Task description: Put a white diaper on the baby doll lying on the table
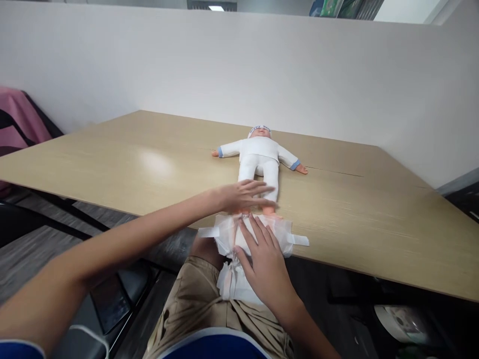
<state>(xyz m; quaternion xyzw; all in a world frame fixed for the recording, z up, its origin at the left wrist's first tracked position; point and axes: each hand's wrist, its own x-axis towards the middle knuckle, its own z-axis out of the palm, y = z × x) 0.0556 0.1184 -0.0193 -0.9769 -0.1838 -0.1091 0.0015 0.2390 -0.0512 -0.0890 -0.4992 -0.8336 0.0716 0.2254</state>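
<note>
A baby doll (259,148) in a white outfit with blue cuffs lies on its back on the table, arms spread, feet toward me. An unfolded diaper (224,237) with its side tabs out lies at the table's front edge and hangs over my lap. My right hand (264,254) rests on the diaper, fingers spread and flat. Over the doll's lower legs is my left hand (249,195), its fingers stretched out and slightly blurred; whether it touches the legs I cannot tell.
The wooden table (168,149) meets a white wall (187,65) at the back. On a chair at lower left lies a phone (110,301) beside a white cable (90,333). A pink cloth (22,112) hangs at the far left.
</note>
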